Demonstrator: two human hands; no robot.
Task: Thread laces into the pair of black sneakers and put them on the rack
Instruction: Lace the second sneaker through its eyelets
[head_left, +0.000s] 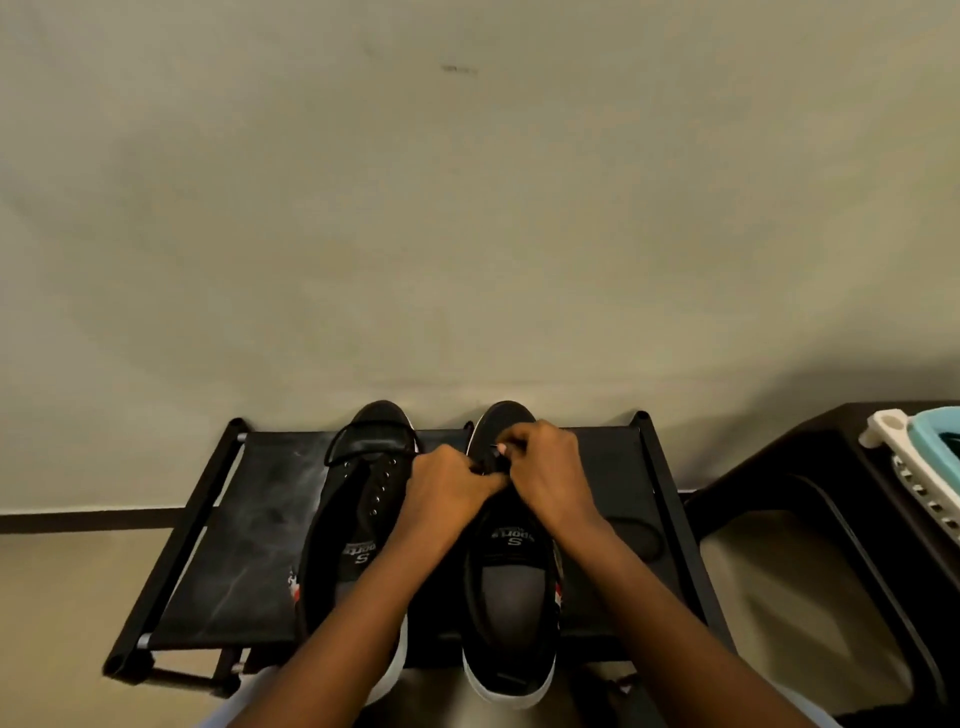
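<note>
Two black sneakers with white soles stand side by side, toes to the wall, on the top shelf of a black rack (249, 525). The left sneaker (358, 499) has a loose black lace (343, 441) looped over its toe end and bare eyelets along the tongue. Over the front eyelets of the right sneaker (511, 592) both my hands meet. My left hand (449, 486) and my right hand (545, 467) each pinch the black lace of this shoe between curled fingers. Another length of lace (636, 535) lies on the shelf to the right.
The rack stands against a plain beige wall. To the right is a dark stool or table (810, 493) with a white and teal basket (924, 457) on it. A dark skirting strip runs along the floor at the left.
</note>
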